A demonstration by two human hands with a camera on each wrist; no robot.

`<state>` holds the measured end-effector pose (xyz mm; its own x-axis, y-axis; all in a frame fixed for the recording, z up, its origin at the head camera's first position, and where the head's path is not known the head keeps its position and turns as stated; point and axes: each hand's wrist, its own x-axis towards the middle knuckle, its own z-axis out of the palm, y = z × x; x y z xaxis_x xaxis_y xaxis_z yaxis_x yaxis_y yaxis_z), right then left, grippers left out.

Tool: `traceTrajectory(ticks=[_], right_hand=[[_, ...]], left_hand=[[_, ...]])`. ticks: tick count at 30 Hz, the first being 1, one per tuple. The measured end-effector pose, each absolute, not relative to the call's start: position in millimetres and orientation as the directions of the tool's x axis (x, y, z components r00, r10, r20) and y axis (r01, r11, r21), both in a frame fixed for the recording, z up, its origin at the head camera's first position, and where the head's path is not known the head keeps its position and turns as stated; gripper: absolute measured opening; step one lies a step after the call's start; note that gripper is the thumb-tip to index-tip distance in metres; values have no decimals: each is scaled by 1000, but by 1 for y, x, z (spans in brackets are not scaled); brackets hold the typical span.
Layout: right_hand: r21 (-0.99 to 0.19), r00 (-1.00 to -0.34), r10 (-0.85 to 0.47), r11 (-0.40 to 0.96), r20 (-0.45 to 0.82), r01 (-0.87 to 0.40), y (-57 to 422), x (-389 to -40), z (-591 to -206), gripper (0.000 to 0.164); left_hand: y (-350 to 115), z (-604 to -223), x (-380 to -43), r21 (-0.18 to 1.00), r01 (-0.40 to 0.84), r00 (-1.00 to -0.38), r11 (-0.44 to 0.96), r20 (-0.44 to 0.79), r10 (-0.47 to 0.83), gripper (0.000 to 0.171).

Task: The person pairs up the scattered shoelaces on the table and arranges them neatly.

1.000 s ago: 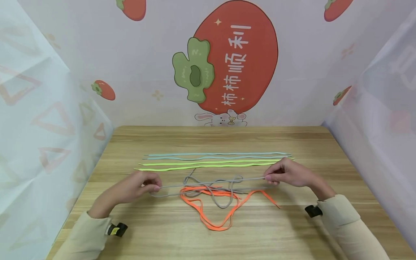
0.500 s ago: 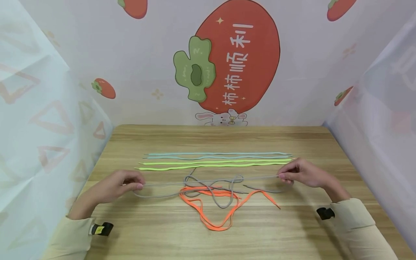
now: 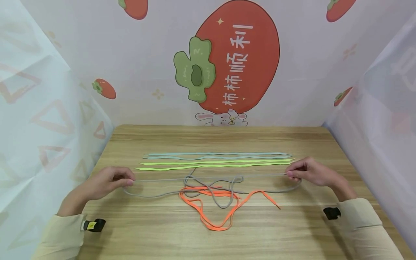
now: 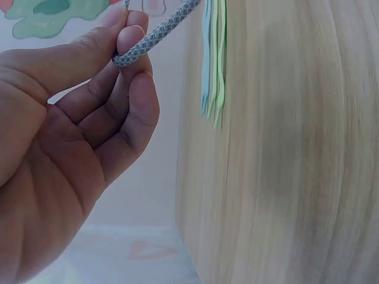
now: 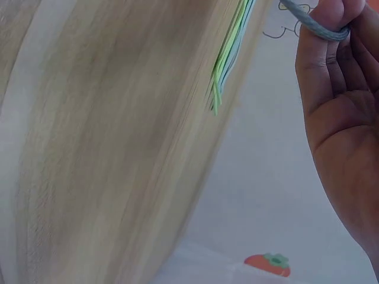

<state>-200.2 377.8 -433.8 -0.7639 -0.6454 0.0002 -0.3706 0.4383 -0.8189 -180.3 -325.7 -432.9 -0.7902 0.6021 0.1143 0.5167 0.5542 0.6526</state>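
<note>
A thin grey shoelace [image 3: 156, 180] is drawn nearly straight across the table between the two hands. My left hand [image 3: 104, 182] pinches it between thumb and fingers; in the left wrist view the round woven lace [image 4: 157, 36] bends over a fingertip. On the other side my right hand [image 3: 316, 173] pinches the lace too, and a slack length curves down from each hand to the tabletop. Below the taut stretch lies a loose grey loop [image 3: 222, 207], tangled with orange shoelaces [image 3: 216, 228]. Whether the grey loops are one lace or two cannot be told.
Behind the taut lace, two light blue shoelaces [image 3: 221, 153] and two yellow-green shoelaces [image 3: 175, 168] lie side by side, almost straight. They rest on a wooden table [image 3: 162, 231]. A printed sheet [image 3: 143, 54] hangs behind the table, with white sheets at both sides.
Both hands have moved apart, the left one leftward and the right one rightward. The grey shoelace between them has grown longer and tauter. The coloured laces have stayed put.
</note>
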Motion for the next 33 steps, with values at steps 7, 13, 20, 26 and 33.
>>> traceTrajectory(ticks=[7, 13, 20, 26, 33], right_hand=[[-807, -793, -610, 469, 0, -360, 393, -200, -440, 11], [-785, -823, -568, 512, -5, -349, 404, -199, -444, 12], [-761, -853, -521, 558, -11, -331, 422, -198, -449, 12], [-755, -883, -469, 585, -15, -298, 442, -198, -451, 13], [-669, -942, -334, 710, -44, -221, 453, -198, -444, 18]], left_hand=[[-340, -435, -182, 653, 478, -820, 588, 92, 564, 9], [-354, -437, -185, 661, 467, -826, 587, 90, 557, 11], [-366, -438, -187, 624, 441, -858, 645, 82, 507, 8], [-374, -439, -188, 599, 421, -878, 681, 82, 471, 8], [-382, -439, -190, 602, 394, -889, 695, 58, 454, 7]])
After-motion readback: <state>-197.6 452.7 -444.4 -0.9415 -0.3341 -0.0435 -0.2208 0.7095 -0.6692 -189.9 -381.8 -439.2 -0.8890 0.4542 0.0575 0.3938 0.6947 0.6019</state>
